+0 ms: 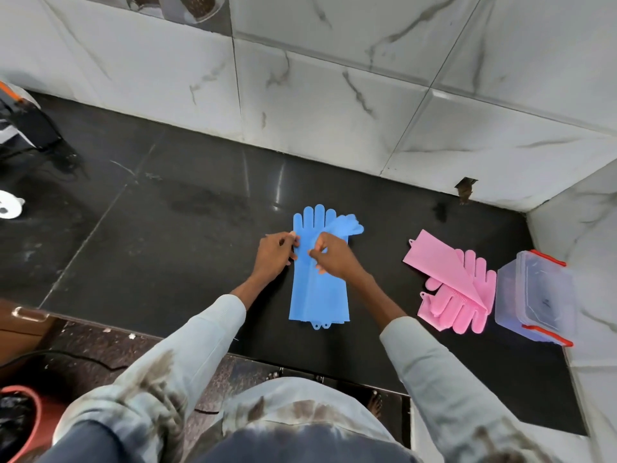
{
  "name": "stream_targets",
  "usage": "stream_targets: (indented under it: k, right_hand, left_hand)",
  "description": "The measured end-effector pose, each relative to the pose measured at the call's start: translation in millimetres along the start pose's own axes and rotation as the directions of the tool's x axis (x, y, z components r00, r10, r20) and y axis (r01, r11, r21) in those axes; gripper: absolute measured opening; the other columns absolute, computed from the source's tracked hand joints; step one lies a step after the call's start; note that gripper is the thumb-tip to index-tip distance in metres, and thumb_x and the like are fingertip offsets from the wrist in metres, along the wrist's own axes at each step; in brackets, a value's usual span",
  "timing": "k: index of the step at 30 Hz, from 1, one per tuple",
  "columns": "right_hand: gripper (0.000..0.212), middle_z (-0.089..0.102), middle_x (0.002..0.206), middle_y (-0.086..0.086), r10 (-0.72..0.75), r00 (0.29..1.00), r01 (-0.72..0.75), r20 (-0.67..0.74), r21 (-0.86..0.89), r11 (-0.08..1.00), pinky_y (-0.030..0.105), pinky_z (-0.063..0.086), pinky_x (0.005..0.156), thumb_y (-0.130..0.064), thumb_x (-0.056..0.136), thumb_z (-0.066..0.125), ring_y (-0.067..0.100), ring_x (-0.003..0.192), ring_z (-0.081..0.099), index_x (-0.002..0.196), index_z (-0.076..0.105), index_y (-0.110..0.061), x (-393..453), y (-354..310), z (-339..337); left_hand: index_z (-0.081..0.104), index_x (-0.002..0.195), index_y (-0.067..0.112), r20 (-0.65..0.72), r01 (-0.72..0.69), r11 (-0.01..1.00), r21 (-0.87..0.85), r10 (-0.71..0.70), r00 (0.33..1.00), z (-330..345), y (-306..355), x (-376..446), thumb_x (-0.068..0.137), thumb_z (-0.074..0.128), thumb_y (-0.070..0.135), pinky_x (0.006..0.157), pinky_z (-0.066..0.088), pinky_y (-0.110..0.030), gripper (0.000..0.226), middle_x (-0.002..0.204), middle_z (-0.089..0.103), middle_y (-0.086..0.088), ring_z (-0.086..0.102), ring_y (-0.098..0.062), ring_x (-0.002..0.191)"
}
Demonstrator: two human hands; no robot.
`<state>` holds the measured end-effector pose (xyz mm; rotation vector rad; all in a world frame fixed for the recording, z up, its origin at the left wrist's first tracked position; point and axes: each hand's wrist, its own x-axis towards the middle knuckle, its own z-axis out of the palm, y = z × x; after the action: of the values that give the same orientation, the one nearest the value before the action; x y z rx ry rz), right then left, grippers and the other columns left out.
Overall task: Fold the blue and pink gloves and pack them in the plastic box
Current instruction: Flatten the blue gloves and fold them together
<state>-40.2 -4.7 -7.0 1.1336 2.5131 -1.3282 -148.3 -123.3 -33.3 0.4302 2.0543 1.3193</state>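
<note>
Blue gloves stacked flat mid-counter, fingers toward wall; pink gloves overlapping in a loose pile just beside clear red-latched box, lid on.

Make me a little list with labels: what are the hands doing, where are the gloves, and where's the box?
left hand: left hand pinches the left edge of the blue gloves
right hand: right hand pinches the blue gloves near the middle
blue gloves: stacked flat on the black counter, fingers pointing to the wall
pink gloves: pink gloves lie in a loose pile, right of the blue ones
plastic box: plastic box with red clips, at the far right beside the pink gloves
packed so far: nothing visible
</note>
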Motion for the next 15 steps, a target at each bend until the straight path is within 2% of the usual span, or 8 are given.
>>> stream_targets:
  k: [2, 4, 7, 11, 13, 15]
  right_hand:
    - [0.019, 0.065, 0.117, 0.014, -0.018, 0.994, 0.025, 0.108, -0.068, 0.997, 0.051, 0.066, 0.081, -0.025, 0.102, 0.060, 0.034, 0.096, 0.074, 0.110, 0.063, -0.007, -0.9, -5.3, 16.0]
    - [0.026, 0.056, 0.126, 0.008, -0.039, 0.993, 0.052, 0.111, -0.116, 0.992, 0.051, 0.063, 0.091, -0.029, 0.103, 0.061, 0.030, 0.107, 0.068, 0.122, 0.063, -0.011, -2.2, -2.3, 23.2]
    - [0.020, 0.063, 0.123, 0.006, -0.053, 0.998, 0.052, -0.016, -0.057, 0.997, 0.049, 0.059, 0.097, -0.023, 0.104, 0.059, 0.025, 0.110, 0.068, 0.117, 0.066, -0.009, -4.8, 10.0, 19.6]
    - [0.018, 0.068, 0.118, 0.006, 0.079, 0.958, -0.083, -0.275, -0.004, 0.997, 0.039, 0.058, 0.094, -0.021, 0.105, 0.053, 0.021, 0.105, 0.068, 0.116, 0.063, -0.010, -9.7, 33.5, 5.2]
    - [0.017, 0.067, 0.115, 0.008, 0.169, 0.934, -0.152, -0.315, 0.077, 0.985, 0.041, 0.056, 0.092, -0.019, 0.103, 0.057, 0.025, 0.104, 0.068, 0.117, 0.060, -0.010, -10.4, 44.2, 0.5]
    - [0.022, 0.068, 0.113, 0.008, 0.229, 0.931, -0.196, -0.285, 0.138, 0.971, 0.043, 0.057, 0.093, -0.024, 0.102, 0.062, 0.026, 0.104, 0.069, 0.119, 0.058, -0.011, -10.2, 50.2, -2.2]
  left_hand:
    - [0.077, 0.116, -0.006, 0.019, 0.010, 1.000, -0.025, -0.009, 1.000, -3.9, 0.7, 0.6, 0.115, 0.050, 0.027, 0.088, 0.065, -0.053, 0.043, 0.110, 0.079, -0.024, 0.077, -0.045, 0.100]
    - [0.075, 0.109, -0.011, 0.045, 0.017, 1.000, -0.025, -0.016, 0.999, -6.3, 1.6, 1.8, 0.113, 0.055, 0.027, 0.088, 0.066, -0.052, 0.043, 0.103, 0.077, -0.030, 0.077, -0.048, 0.101]
    - [0.074, 0.111, -0.010, 0.069, 0.008, 0.999, 0.041, -0.011, 0.998, -7.0, 5.2, 3.3, 0.107, 0.066, 0.022, 0.089, 0.066, -0.053, 0.033, 0.101, 0.077, -0.026, 0.077, -0.046, 0.104]
    - [0.073, 0.116, -0.004, 0.054, 0.002, 0.991, 0.131, -0.009, 0.998, -4.1, 8.6, 4.2, 0.103, 0.072, 0.019, 0.093, 0.064, -0.055, 0.027, 0.109, 0.079, -0.021, 0.078, -0.042, 0.103]
    - [0.073, 0.117, -0.004, 0.041, 0.005, 0.987, 0.160, -0.012, 0.999, -2.8, 9.4, 5.5, 0.102, 0.072, 0.019, 0.096, 0.063, -0.054, 0.027, 0.112, 0.079, -0.019, 0.077, -0.040, 0.104]
    - [0.074, 0.119, -0.003, 0.035, 0.002, 0.982, 0.190, -0.008, 0.999, -1.3, 9.4, 7.6, 0.103, 0.072, 0.019, 0.099, 0.062, -0.053, 0.027, 0.115, 0.078, -0.018, 0.076, -0.037, 0.108]
